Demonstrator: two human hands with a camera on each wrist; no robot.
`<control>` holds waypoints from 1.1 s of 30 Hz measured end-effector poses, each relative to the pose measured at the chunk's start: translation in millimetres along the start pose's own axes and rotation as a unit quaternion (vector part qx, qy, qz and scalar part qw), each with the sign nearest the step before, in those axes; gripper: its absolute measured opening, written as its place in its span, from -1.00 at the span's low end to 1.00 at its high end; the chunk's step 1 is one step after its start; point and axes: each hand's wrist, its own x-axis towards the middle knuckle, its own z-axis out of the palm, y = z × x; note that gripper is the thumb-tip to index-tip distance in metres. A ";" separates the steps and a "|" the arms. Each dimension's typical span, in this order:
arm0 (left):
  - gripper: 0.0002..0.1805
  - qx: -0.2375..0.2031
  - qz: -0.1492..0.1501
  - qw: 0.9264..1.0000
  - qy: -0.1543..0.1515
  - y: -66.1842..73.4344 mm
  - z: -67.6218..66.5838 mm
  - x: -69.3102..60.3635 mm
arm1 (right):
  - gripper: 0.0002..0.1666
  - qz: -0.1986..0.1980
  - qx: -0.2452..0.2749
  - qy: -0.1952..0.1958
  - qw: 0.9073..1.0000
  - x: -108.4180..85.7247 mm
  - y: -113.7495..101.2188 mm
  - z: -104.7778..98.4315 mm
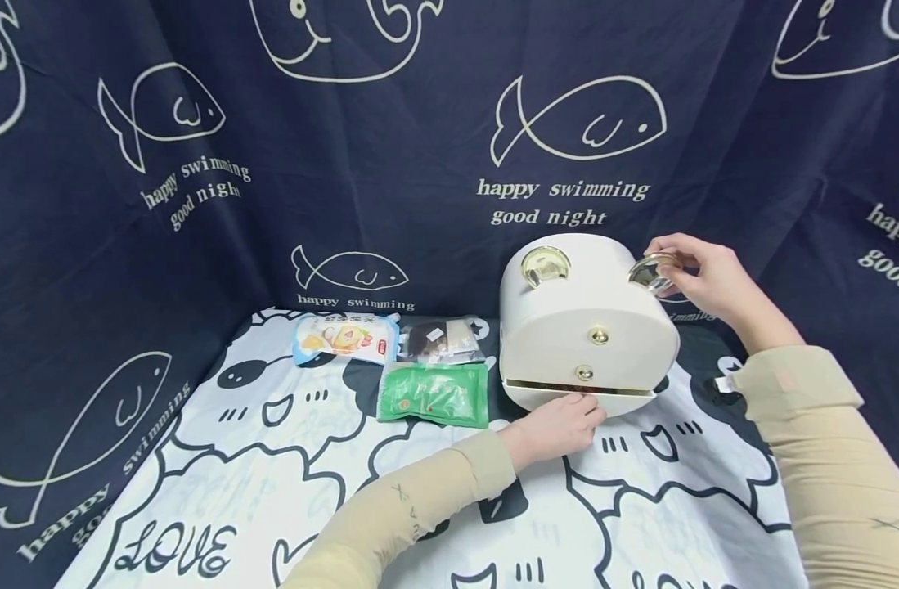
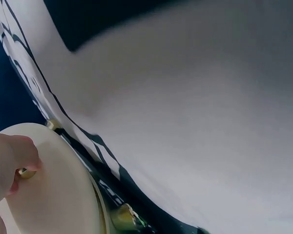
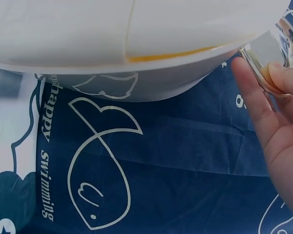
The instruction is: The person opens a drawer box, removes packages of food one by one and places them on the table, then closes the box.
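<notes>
A cream rounded box with gold knobs and two gold-rimmed round ears stands at the right of the table, its lowest drawer a little way out. My left hand is at that drawer's front; in the left wrist view the left hand's fingers pinch a small gold knob. My right hand grips the box's right ear between thumb and fingers, and the right wrist view shows the right hand with its thumb on the shiny ear.
Left of the box lie a green packet, a blue and white pouch and a clear packet with dark contents. A dark blue cloth hangs behind. A small dark object lies by the right sleeve.
</notes>
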 end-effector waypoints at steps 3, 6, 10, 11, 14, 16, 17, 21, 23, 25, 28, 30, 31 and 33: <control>-0.63 -0.007 0.001 1.000 -0.001 1.7 -1.8 -0.2 | -0.57 -0.001 0.001 0.001 1.000 -0.2 -0.6 0.8; -0.65 -0.014 -0.002 1.000 -0.008 2.8 -4.3 -1.2 | -0.57 -0.001 0.003 -0.001 1.000 -0.4 -1.2 0.9; -0.65 -0.018 0.003 1.000 -0.015 4.5 -10.2 -3.2 | -0.57 0.005 0.002 -0.003 1.000 -1.4 -1.3 1.2; -0.65 -0.018 0.004 1.000 -0.016 5.1 -11.7 -3.5 | -0.57 0.007 0.001 -0.004 1.000 -1.7 -1.4 1.2; -0.66 -0.016 0.006 1.000 -0.015 7.0 -15.6 -4.5 | -0.57 0.010 0.002 -0.006 1.000 -2.0 -1.0 0.7; -0.65 -0.017 0.007 1.000 -0.015 8.8 -16.9 -5.1 | -0.57 0.012 -0.001 -0.009 1.000 -2.1 -1.1 0.3; -0.65 -0.016 0.008 1.000 -0.015 9.8 -17.5 -5.4 | -0.58 0.010 0.000 -0.010 1.000 -2.0 -0.8 -0.1; -0.64 -0.019 0.012 1.000 -0.013 14.2 -19.6 -6.6 | -0.58 0.003 0.007 -0.010 1.000 -1.7 0.2 -0.2; -0.64 -0.017 0.014 1.000 -0.011 16.0 -21.2 -7.2 | -0.59 -0.002 0.014 -0.010 1.000 -1.4 0.9 -0.1; -0.64 -0.014 0.016 1.000 -0.009 17.6 -23.1 -8.0 | -0.60 -0.003 0.021 -0.009 1.000 -1.3 1.3 -0.1; -0.64 -0.011 0.020 1.000 -0.005 19.9 -26.7 -9.4 | -0.61 -0.002 0.027 -0.012 1.000 -1.4 1.5 -0.4; -0.63 -0.011 0.024 1.000 0.000 21.3 -29.3 -10.5 | -0.60 0.000 0.026 -0.012 1.000 -1.5 1.4 -0.7; -0.63 -0.011 0.026 1.000 0.002 22.0 -30.7 -11.1 | -0.59 0.002 0.023 -0.012 1.000 -1.4 1.3 -0.9; -0.62 -0.011 0.029 0.999 0.008 23.7 -32.9 -12.2 | -0.58 0.005 0.019 -0.011 1.000 -1.3 1.2 -1.3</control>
